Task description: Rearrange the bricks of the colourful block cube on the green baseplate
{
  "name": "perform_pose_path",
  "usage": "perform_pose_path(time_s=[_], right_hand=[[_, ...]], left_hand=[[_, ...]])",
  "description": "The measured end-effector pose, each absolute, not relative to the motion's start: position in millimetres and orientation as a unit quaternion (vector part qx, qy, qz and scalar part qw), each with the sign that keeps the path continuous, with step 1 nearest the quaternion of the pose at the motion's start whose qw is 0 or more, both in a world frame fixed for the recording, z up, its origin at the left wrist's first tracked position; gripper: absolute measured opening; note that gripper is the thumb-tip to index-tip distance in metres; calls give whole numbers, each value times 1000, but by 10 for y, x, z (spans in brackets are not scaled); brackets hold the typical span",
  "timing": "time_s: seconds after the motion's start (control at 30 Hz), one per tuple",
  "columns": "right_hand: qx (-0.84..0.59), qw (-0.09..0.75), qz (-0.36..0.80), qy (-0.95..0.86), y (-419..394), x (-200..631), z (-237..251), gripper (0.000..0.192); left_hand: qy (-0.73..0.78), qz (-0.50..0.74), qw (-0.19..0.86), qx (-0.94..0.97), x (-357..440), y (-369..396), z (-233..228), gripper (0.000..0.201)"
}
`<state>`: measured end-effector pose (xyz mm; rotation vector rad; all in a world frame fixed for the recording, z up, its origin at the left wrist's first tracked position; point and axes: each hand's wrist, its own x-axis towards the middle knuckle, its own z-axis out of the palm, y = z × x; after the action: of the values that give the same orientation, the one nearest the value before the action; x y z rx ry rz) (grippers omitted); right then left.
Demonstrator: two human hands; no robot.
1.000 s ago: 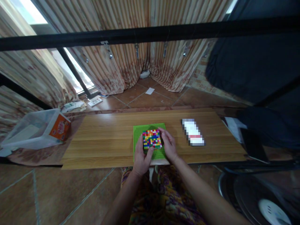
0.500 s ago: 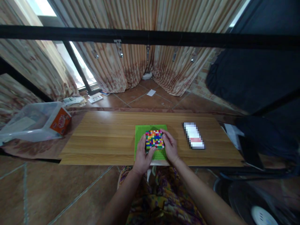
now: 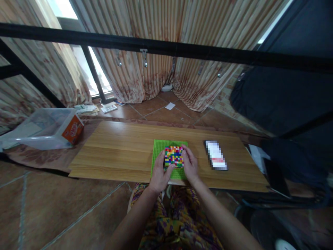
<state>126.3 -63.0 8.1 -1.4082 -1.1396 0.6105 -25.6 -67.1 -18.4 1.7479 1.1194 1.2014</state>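
A square block of small multicoloured bricks [image 3: 174, 156] sits on a green studded baseplate [image 3: 158, 150], which lies on a low wooden board [image 3: 117, 152]. My left hand [image 3: 160, 175] grips the block's left and near sides, thumb against its front edge. On the block's right side, my right hand [image 3: 190, 166] presses its fingers along that edge. Both hands hold the block from opposite sides.
A blurred white card or phone [image 3: 215, 155] lies on the board to the right. A clear plastic bin [image 3: 39, 127] with an orange box [image 3: 73, 129] stands on the floor at left. A black bar [image 3: 166, 47] crosses overhead; dark fabric [image 3: 281, 100] hangs at right.
Only the camera has shifted, tilting and sliding the scene a little. Both hands keep the same hold on the brick block.
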Motion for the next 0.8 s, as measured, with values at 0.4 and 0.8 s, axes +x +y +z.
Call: perform_pose_path(time_s=[0.4, 0.8], right_hand=[[-564, 378, 14, -734, -720, 1108, 271, 34], [-551, 387, 27, -739, -697, 1112, 178, 35]], left_hand=[[435, 460, 337, 697, -224, -687, -236, 61], [431, 469, 342, 691, -220, -729, -177, 63]])
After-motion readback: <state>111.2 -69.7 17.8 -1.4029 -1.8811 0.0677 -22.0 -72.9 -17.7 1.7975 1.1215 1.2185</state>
